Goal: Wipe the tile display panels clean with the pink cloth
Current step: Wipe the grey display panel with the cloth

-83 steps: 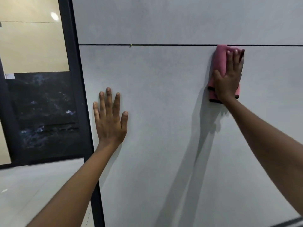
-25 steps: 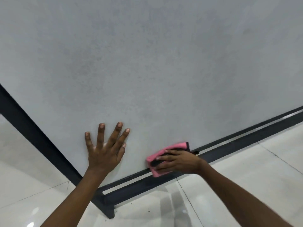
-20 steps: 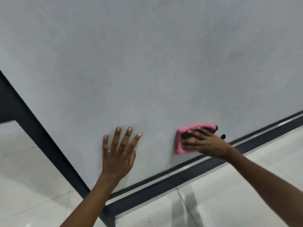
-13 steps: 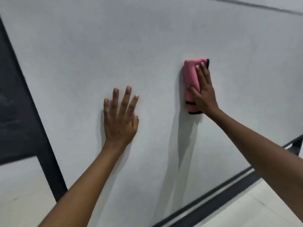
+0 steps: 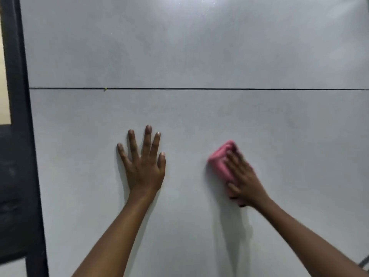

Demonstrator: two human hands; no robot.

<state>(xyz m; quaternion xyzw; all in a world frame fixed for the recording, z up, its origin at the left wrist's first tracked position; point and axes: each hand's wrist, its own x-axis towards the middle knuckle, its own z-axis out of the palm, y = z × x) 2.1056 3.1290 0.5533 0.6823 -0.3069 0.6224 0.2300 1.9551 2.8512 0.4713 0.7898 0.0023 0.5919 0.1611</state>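
A large grey tile display panel [image 5: 199,120] fills the view, with a thin dark horizontal joint [image 5: 219,89] across it. My left hand [image 5: 143,166] lies flat on the lower tile, fingers spread and pointing up. To its right, my right hand [image 5: 243,180] presses the folded pink cloth [image 5: 219,158] against the same tile; the fingers lie over the cloth and the thumb is at its lower edge. The hand and cloth are motion-blurred.
A black metal frame post [image 5: 24,136] runs down the panel's left edge. Behind it are a beige tile [image 5: 4,76] and a dark tile [image 5: 10,186]. A bright light reflection [image 5: 199,5] sits on the upper tile.
The view has risen from the panel's bottom rail to the joint line. My right hand has carried the cloth up off the bottom edge and across the lower tile. My left hand stays flat on the panel.
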